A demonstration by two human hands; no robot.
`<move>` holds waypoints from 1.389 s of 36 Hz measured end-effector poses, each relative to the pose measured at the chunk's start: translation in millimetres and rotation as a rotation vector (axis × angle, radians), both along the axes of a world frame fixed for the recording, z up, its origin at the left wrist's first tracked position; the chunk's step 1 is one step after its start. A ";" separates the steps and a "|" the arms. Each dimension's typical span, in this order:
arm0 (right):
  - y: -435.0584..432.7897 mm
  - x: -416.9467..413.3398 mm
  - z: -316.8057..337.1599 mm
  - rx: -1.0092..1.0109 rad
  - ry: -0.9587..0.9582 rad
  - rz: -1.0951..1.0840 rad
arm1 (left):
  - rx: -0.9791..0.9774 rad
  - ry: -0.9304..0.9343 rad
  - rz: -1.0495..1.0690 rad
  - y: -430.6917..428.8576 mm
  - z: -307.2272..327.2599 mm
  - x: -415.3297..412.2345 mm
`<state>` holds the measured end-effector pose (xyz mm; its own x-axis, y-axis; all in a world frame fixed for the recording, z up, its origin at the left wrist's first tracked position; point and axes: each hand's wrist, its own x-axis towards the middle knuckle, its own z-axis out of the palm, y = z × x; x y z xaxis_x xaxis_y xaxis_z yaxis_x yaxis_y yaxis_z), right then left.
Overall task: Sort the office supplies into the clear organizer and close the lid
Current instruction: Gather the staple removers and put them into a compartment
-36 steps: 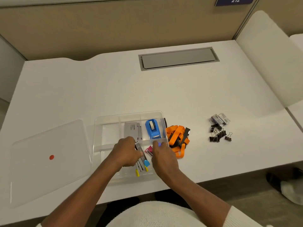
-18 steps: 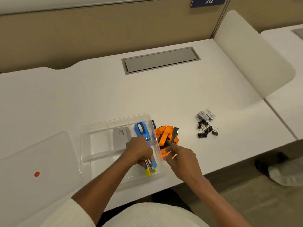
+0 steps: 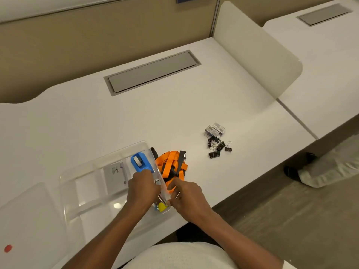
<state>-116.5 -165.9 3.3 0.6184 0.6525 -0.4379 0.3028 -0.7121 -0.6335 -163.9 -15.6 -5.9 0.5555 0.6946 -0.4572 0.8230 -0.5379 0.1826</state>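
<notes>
The left hand [image 3: 142, 188] is curled around pens in the clear organizer [image 3: 85, 183], apparently seating them. The right hand [image 3: 187, 195], fingers half-closed beside the orange lanyards [image 3: 172, 165], seems poised to gather them; whether it grips anything is unclear.

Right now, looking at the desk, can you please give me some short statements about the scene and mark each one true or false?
1. The blue tape dispenser sits inside the clear plastic organizer. True.
2. The black metal binder clips are already in the organizer. False: they lie on the white desk, to the right of the organizer.
3. The orange lanyards lie outside the organizer, by its right wall. True.
4. The clear lid with a red dot is closed on the organizer. False: it lies on the desk to the organizer's left.
5. The left hand rests on the binder clips. False: it is inside the organizer, over the pens.
</notes>
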 end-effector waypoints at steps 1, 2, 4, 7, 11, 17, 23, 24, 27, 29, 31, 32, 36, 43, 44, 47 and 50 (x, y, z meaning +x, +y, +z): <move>0.2 0.7 -1.3 -0.003 0.008 0.006 | 0.022 -0.019 0.001 0.1 0.2 -2.1; -0.8 2.1 -2.9 -0.004 0.014 0.009 | 0.038 -0.039 0.006 0.1 1.0 -3.6; -3.0 4.8 -5.5 -0.004 0.019 0.017 | 0.052 -0.076 0.022 0.6 3.6 -7.3; -5.9 8.3 -7.5 -0.008 0.020 0.017 | 0.084 -0.106 0.040 -0.5 8.3 -10.6; -7.8 10.9 -8.2 -0.006 0.022 0.028 | 0.213 -0.051 -0.065 -7.5 14.1 -15.7; -8.0 15.4 -0.3 0.004 0.017 0.062 | 0.249 0.047 -0.196 -18.8 16.1 -21.7; -9.8 18.9 -1.9 0.015 0.037 0.055 | 0.117 0.019 -0.121 -21.3 9.3 -28.3; -9.2 18.4 -2.7 0.020 0.040 0.049 | 0.117 0.011 -0.108 -20.5 9.0 -28.9; -6.5 17.3 -4.5 0.014 0.047 0.024 | 0.124 -0.008 -0.039 -17.9 9.0 -29.1; -4.5 17.4 -5.6 -0.007 0.058 0.008 | 0.115 -0.036 0.005 -15.7 8.8 -31.9; -3.1 17.3 -6.4 -0.019 0.073 -0.006 | 0.123 -0.045 0.025 -14.4 9.5 -35.7; -2.7 17.3 -6.7 -0.019 0.078 -0.013 | 0.123 -0.052 0.039 -14.8 9.8 -37.5; -2.3 18.6 -7.0 -0.022 0.093 -0.028 | 0.042 -0.119 0.108 -13.1 12.0 -40.7; -0.8 17.4 -8.0 -0.034 0.093 -0.031 | -0.085 -0.119 0.144 -7.3 19.8 -36.3; -1.0 17.1 -8.6 -0.037 0.090 -0.033 | -0.077 -0.132 0.153 -7.9 21.0 -36.5; -1.7 16.6 -10.2 -0.045 0.100 -0.039 | -0.015 -0.145 0.149 -11.4 24.8 -39.2; -2.1 15.8 -11.5 -0.049 0.115 -0.046 | 0.029 -0.201 0.144 -15.9 28.6 -45.5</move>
